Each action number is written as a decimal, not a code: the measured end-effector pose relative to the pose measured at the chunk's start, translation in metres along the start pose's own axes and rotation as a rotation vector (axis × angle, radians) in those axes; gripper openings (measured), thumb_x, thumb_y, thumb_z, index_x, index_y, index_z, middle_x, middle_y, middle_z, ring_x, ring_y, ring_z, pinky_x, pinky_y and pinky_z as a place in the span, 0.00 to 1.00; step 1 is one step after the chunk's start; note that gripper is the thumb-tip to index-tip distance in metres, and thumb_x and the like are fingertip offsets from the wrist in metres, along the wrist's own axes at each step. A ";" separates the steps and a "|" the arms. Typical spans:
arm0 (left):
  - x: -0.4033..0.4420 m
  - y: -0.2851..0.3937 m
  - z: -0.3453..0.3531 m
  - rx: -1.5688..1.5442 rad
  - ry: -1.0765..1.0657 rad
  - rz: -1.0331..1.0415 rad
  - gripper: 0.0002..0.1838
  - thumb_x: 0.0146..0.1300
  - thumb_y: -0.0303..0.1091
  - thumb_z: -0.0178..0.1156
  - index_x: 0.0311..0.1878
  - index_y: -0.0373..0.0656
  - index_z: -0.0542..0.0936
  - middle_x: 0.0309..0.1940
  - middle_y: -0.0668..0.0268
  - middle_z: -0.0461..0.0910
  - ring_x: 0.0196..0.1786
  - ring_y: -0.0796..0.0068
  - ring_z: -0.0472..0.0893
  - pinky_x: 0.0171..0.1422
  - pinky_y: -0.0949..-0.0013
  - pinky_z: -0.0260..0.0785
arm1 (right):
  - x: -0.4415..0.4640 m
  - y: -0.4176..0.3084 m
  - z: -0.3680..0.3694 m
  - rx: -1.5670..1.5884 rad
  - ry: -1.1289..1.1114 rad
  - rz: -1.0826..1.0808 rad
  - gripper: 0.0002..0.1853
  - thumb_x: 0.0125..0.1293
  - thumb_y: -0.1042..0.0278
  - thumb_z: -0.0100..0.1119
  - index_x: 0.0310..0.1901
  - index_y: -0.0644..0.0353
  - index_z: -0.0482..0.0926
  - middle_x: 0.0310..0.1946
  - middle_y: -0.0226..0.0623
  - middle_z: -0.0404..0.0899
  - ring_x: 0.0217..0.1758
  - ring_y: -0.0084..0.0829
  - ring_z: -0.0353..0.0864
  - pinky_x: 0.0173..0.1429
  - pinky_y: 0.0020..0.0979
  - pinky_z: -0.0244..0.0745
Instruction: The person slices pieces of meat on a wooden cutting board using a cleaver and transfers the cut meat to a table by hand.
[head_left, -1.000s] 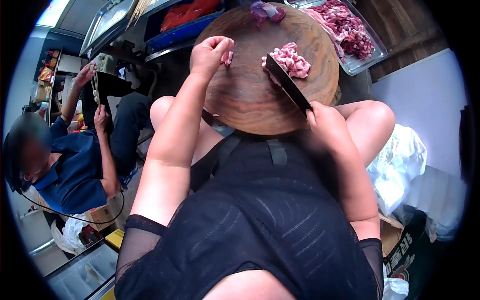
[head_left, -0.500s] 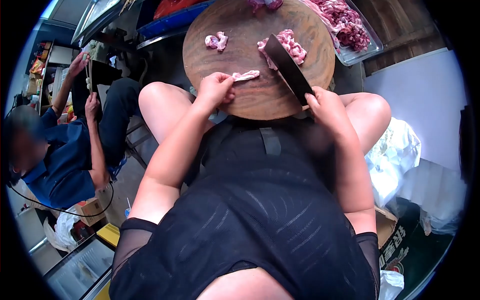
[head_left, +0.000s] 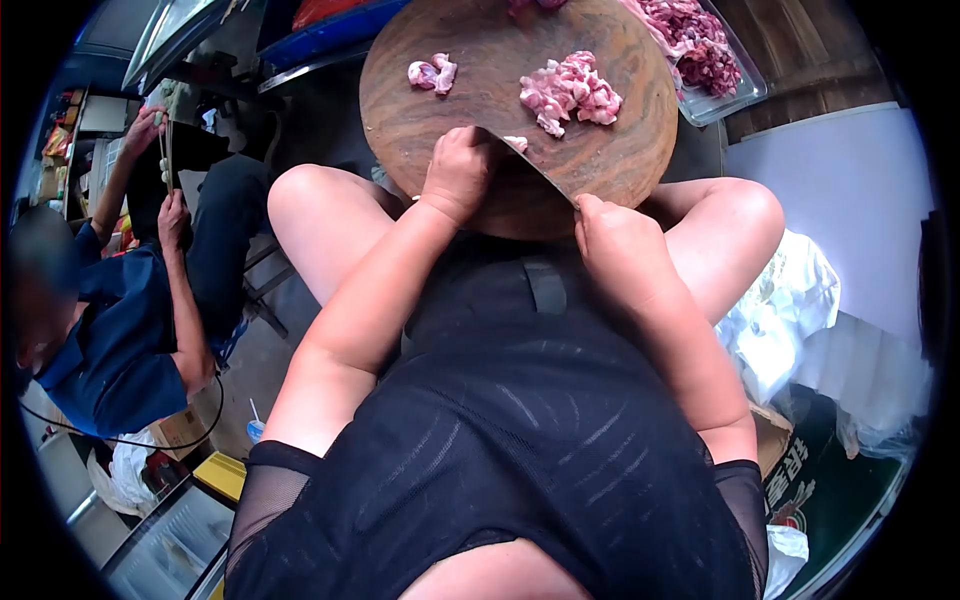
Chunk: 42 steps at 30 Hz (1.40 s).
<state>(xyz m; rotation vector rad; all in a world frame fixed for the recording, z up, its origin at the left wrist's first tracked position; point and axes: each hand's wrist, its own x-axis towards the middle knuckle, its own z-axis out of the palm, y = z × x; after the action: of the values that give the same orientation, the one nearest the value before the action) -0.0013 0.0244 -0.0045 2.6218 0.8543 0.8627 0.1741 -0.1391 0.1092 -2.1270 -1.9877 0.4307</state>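
My right hand (head_left: 622, 243) grips a cleaver (head_left: 536, 172) by its handle. The blade slants over the near part of a round wooden chopping board (head_left: 420, 125). My left hand (head_left: 457, 177) is closed beside the blade's far end, its fingertips partly hidden; it holds a strip of meat (head_left: 516, 143), of which only a small bit shows beyond the blade. A pile of cut pink meat (head_left: 570, 93) lies on the right of the board, and a small piece of meat (head_left: 432, 74) lies at the left.
Behind the board on the right stands a clear tray (head_left: 738, 98) heaped with chopped meat. A blue bin (head_left: 330, 38) sits at the back left. Another person (head_left: 120, 310) sits at the left, holding a thin stick-like item. Plastic bags (head_left: 785, 320) are at the right.
The cleaver has come off the meat pile, moving left and nearer, down to the strip. My left hand has moved slightly right and up, its fingers now partly behind the blade.
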 end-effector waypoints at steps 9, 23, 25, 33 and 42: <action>0.002 -0.004 0.000 -0.015 0.031 0.025 0.13 0.55 0.33 0.63 0.44 0.54 0.86 0.44 0.64 0.80 0.49 0.57 0.79 0.50 0.55 0.73 | 0.067 -0.014 0.013 0.007 -0.066 -0.061 0.08 0.64 0.72 0.48 0.34 0.64 0.77 0.28 0.53 0.82 0.34 0.53 0.84 0.39 0.49 0.79; -0.005 0.002 -0.043 0.049 -0.241 -0.277 0.11 0.60 0.41 0.66 0.41 0.46 0.84 0.38 0.59 0.81 0.43 0.55 0.80 0.50 0.56 0.71 | 0.013 0.044 -0.015 0.066 -0.057 0.185 0.14 0.69 0.64 0.51 0.33 0.68 0.79 0.30 0.57 0.81 0.38 0.56 0.82 0.46 0.51 0.75; -0.001 0.003 -0.036 -0.010 -0.092 -0.163 0.11 0.60 0.40 0.66 0.42 0.47 0.84 0.39 0.60 0.81 0.45 0.55 0.80 0.51 0.56 0.71 | 0.012 0.041 -0.014 0.061 -0.045 0.173 0.14 0.68 0.64 0.51 0.33 0.67 0.79 0.30 0.56 0.81 0.38 0.56 0.82 0.46 0.51 0.76; 0.037 0.017 -0.007 -0.038 -0.297 -0.181 0.08 0.59 0.30 0.62 0.41 0.43 0.83 0.42 0.54 0.80 0.46 0.51 0.80 0.53 0.55 0.74 | 0.011 0.039 -0.021 0.028 -0.064 0.173 0.13 0.69 0.64 0.51 0.34 0.65 0.79 0.30 0.55 0.81 0.38 0.55 0.82 0.45 0.51 0.76; 0.029 0.015 -0.015 -0.100 -0.358 -0.224 0.09 0.54 0.30 0.61 0.39 0.42 0.85 0.37 0.51 0.83 0.44 0.50 0.82 0.51 0.55 0.75 | 0.012 0.023 -0.006 -0.007 -0.067 0.035 0.10 0.66 0.69 0.47 0.35 0.63 0.78 0.31 0.53 0.83 0.39 0.53 0.84 0.43 0.51 0.78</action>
<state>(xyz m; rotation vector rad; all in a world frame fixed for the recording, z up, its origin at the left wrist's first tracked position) 0.0153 0.0308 0.0263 2.4282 0.9498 0.3528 0.1986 -0.1289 0.1063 -2.1828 -1.9924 0.5073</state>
